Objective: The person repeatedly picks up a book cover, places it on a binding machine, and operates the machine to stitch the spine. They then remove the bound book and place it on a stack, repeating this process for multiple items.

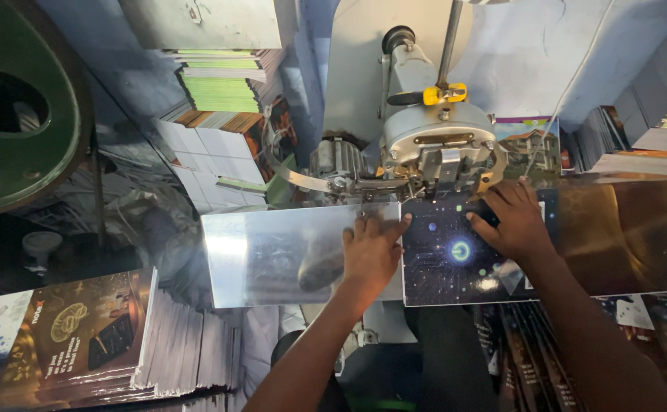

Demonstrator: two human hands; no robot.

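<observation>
Head view: left hand [370, 255] lies open and flat across the seam between the shiny metal plate [272, 255] and the dark booklet [455, 252], while right hand [512, 221], fingers spread, presses the booklet's far edge under the stitching machine head [440, 149]. Best kept square against the plate, I judge, fingertips away from the head.

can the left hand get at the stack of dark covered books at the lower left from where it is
Probably yes. The left hand lies flat on the shiny metal plate, and the book stack sits just below it with nothing visible between.
</observation>
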